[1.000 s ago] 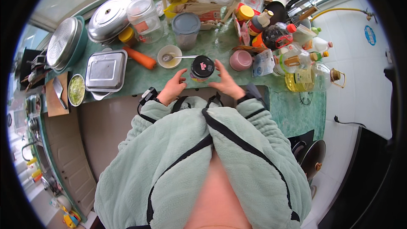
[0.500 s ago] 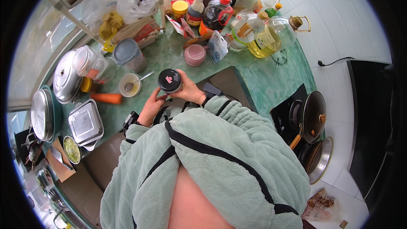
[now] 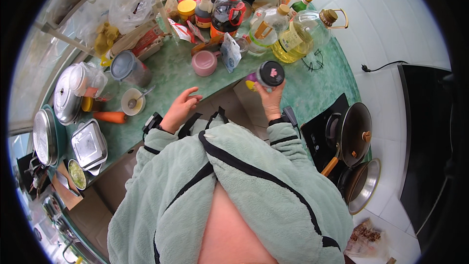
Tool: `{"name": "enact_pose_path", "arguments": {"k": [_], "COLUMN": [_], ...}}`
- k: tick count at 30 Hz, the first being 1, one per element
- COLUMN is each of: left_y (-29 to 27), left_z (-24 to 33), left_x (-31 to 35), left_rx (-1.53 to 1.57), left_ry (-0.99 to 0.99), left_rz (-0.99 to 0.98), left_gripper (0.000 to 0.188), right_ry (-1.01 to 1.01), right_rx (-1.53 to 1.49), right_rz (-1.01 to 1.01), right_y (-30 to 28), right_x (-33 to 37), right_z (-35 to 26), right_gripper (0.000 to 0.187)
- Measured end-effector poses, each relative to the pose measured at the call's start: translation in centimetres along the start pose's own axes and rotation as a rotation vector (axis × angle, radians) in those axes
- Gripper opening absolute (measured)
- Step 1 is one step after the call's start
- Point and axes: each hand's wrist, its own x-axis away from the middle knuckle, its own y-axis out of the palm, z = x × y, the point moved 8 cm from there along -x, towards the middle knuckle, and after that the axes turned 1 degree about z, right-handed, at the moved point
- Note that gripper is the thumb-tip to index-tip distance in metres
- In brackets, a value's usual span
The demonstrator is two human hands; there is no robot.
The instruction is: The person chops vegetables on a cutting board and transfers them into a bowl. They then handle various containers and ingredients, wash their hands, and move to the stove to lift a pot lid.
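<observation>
Head view: the right hand (image 3: pixel 271 99) grips a black-lidded jar (image 3: pixel 266 75); the left hand (image 3: pixel 179 111) is half-open, empty; one-handed slipping could drop it.

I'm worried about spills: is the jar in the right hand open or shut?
Shut: a black lid covers the jar, which the right hand holds. How tightly it is screwed on, I cannot tell.

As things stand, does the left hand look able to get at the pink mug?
Probably yes: the left hand is empty, and only green countertop shows between it and the pink mug; the black-lidded jar is off to the right, in the right hand.
</observation>
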Motion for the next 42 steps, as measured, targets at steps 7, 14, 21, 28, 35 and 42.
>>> {"name": "enact_pose_path", "arguments": {"k": [7, 14, 21, 28, 35, 42], "left_y": [-3.8, -7.7, -10.0, -11.5, -14.0, -16.3], "left_z": [-0.3, -0.2, -1.5, -2.3, -2.0, -2.2], "left_x": [3.1, 7.8, 11.3, 12.1, 12.6, 12.6], "left_rx": [0.112, 0.207, 0.333, 0.371, 0.399, 0.473], "left_ry": [0.008, 0.107, 0.158, 0.164, 0.246, 0.254], "left_rz": [0.286, 0.509, 0.661, 0.695, 0.703, 0.711], "left_gripper": [0.04, 0.038, 0.034, 0.032, 0.032, 0.029], "right_ry": [-0.086, -0.076, -0.181, -0.151, 0.123, -0.269], "right_rx": [0.061, -0.053, -0.108, -0.077, 0.492, 0.135], "right_rz": [0.104, 0.138, 0.125, 0.087, 0.172, -0.617], "right_y": [-3.9, -2.9, -3.0, -2.8, -5.7, 18.2], "right_x": [-6.2, -10.4, -11.1, -12.0, -4.6, 0.4], "right_z": [3.0, 7.6, 7.8, 8.2, 3.2, -13.8], "right_gripper": [0.088, 0.081, 0.08, 0.08, 0.064, 0.057]}}
